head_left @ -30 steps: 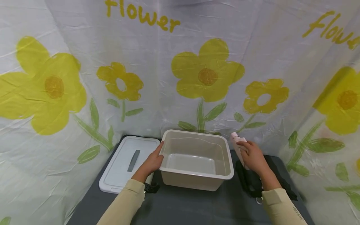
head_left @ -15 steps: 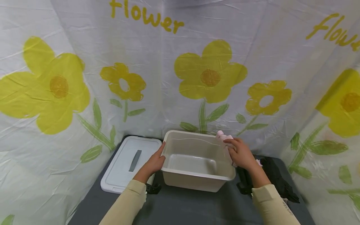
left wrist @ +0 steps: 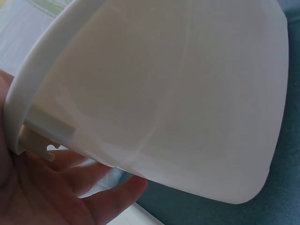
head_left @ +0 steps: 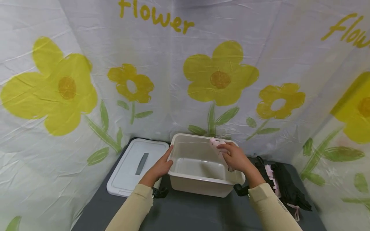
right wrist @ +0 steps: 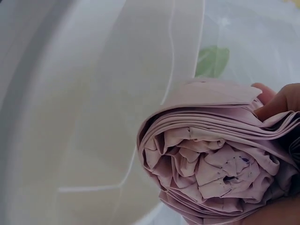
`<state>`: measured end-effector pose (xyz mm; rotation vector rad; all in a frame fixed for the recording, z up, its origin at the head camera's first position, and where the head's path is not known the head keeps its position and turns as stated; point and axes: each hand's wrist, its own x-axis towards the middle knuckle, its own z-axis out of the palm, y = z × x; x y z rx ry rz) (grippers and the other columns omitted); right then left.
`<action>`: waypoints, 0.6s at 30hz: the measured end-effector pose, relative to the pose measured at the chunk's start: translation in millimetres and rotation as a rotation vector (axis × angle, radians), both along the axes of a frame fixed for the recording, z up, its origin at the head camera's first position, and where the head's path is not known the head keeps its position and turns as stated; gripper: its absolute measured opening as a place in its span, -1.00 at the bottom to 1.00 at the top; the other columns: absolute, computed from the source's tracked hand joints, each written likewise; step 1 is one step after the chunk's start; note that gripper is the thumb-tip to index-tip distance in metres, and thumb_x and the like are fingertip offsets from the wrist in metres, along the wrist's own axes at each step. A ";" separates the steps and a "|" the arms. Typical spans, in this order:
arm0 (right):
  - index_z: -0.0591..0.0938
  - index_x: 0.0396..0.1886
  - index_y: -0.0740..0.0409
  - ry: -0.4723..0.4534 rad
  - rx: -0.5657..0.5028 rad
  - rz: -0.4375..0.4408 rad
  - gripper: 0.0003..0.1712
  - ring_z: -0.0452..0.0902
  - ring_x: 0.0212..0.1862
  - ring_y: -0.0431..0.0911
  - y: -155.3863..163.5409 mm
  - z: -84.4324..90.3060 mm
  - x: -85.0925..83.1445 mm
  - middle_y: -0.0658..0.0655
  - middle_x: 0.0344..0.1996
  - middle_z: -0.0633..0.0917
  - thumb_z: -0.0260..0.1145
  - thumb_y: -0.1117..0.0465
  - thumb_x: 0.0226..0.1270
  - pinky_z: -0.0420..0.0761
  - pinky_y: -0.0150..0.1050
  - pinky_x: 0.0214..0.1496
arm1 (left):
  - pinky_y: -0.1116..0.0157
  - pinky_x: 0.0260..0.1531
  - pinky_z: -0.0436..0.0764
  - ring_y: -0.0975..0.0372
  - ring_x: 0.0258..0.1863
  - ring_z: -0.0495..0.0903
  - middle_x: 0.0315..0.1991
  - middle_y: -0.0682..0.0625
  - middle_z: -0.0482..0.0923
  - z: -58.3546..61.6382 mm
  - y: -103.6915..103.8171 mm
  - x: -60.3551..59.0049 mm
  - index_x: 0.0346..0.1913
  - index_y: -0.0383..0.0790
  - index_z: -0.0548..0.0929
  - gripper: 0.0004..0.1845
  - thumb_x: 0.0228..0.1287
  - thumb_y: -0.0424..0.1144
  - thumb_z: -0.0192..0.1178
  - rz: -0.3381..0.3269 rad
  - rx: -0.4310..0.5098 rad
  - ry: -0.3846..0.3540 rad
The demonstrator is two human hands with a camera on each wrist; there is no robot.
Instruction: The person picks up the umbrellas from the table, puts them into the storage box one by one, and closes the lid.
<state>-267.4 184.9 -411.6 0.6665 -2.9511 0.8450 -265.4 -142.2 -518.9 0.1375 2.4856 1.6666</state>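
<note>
A beige plastic tub (head_left: 202, 189) stands open on the dark table, with nothing seen inside it. My right hand (head_left: 234, 158) grips a rolled pink cloth (head_left: 216, 145) and holds it over the tub's right half, above the rim. The right wrist view shows the roll's folded end (right wrist: 211, 159) close up, with the tub's inner wall (right wrist: 93, 117) behind it. My left hand (head_left: 160, 166) rests flat against the tub's left wall under the rim; the left wrist view shows the fingers (left wrist: 89, 187) straight beneath the tub (left wrist: 164, 93).
A white lid (head_left: 136, 166) with a grey handle strip lies flat left of the tub. A heap of black and pink cloth (head_left: 281, 186) lies on the table to the right. A flower-printed sheet (head_left: 185, 80) hangs close behind and on both sides.
My right hand has carried the pink roll leftward from beside the tub's right end to over its inside. The left hand has stayed on the tub's left wall.
</note>
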 end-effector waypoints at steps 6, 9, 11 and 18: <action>0.61 0.13 0.20 0.001 -0.023 0.084 -0.58 0.30 0.32 0.30 -15.8 -5.4 -11.0 0.37 0.26 0.47 0.01 0.36 0.35 0.36 0.23 0.24 | -0.17 0.28 0.22 -0.11 0.43 0.14 0.54 -0.21 -0.03 2.7 -1.6 -0.9 0.56 0.15 -0.08 -0.21 0.32 -0.37 -0.14 0.003 -0.002 -0.031; 0.61 0.12 0.20 -0.016 -0.012 0.092 -0.57 0.33 0.31 0.29 -22.5 -6.6 -14.0 0.36 0.25 0.48 0.02 0.36 0.33 0.38 0.21 0.22 | -0.16 0.30 0.21 -0.10 0.44 0.12 0.54 -0.19 -0.03 3.6 -1.3 -0.4 0.56 0.15 -0.07 -0.21 0.32 -0.36 -0.14 0.003 0.006 -0.040; 0.62 0.13 0.17 -0.037 0.003 0.089 -0.57 0.34 0.30 0.28 -26.5 -6.8 -15.3 0.35 0.25 0.48 0.02 0.34 0.33 0.39 0.21 0.21 | -0.18 0.31 0.19 -0.11 0.46 0.09 0.55 -0.19 -0.05 3.9 -0.6 0.3 0.56 0.14 -0.07 -0.21 0.32 -0.37 -0.13 0.000 0.016 -0.041; 0.61 0.14 0.18 -0.111 0.030 0.108 -0.54 0.37 0.29 0.24 -38.8 -7.1 -20.2 0.30 0.22 0.52 0.00 0.34 0.29 0.39 0.18 0.22 | -0.18 0.31 0.18 -0.10 0.46 0.08 0.56 -0.16 -0.08 4.7 1.8 2.6 0.56 0.18 -0.08 -0.20 0.31 -0.38 -0.14 0.008 0.048 -0.060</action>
